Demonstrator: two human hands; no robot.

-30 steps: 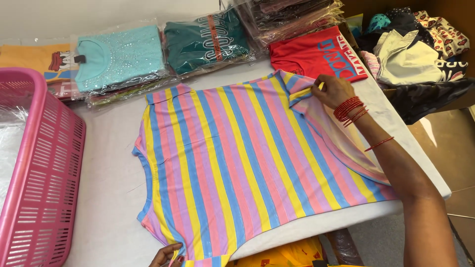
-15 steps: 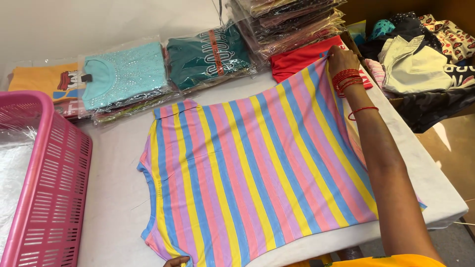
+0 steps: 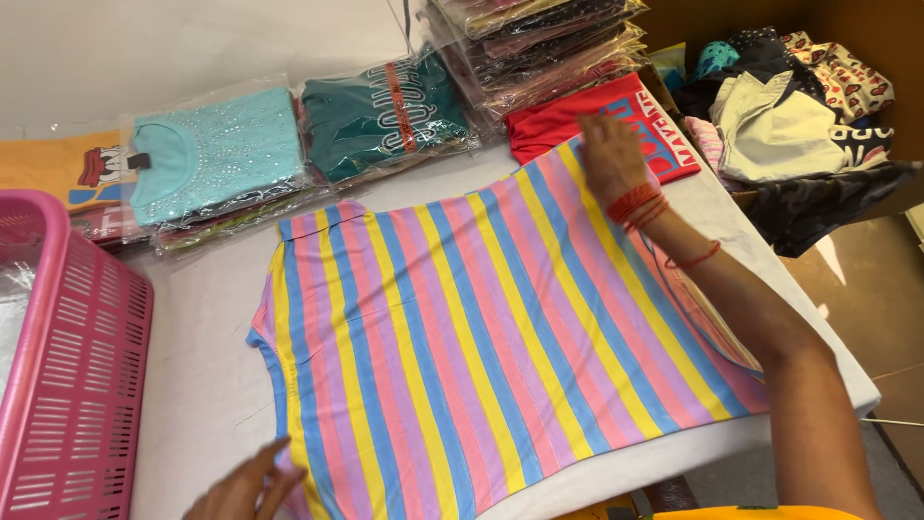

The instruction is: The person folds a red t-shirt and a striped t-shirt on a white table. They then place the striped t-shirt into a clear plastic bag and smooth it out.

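A striped shirt (image 3: 481,327) in pink, yellow, blue and lilac lies spread flat on the white table (image 3: 202,385). My right hand (image 3: 608,159), with red threads around the wrist, rests flat on the shirt's far right corner, fingers spread, next to a red folded garment (image 3: 568,120). My left hand (image 3: 245,486) lies at the near left edge of the shirt, fingers apart, touching the hem. Neither hand grips anything.
A pink plastic basket (image 3: 63,385) stands at the left. Bagged shirts lie along the back: a light blue one (image 3: 217,154), a dark green one (image 3: 385,116), a stack of several (image 3: 539,43). Loose clothes (image 3: 789,125) are heaped at the right.
My right hand slid further away along the shirt's right side, and the folded-over corner now lies flat. My left hand came further into view at the near hem.
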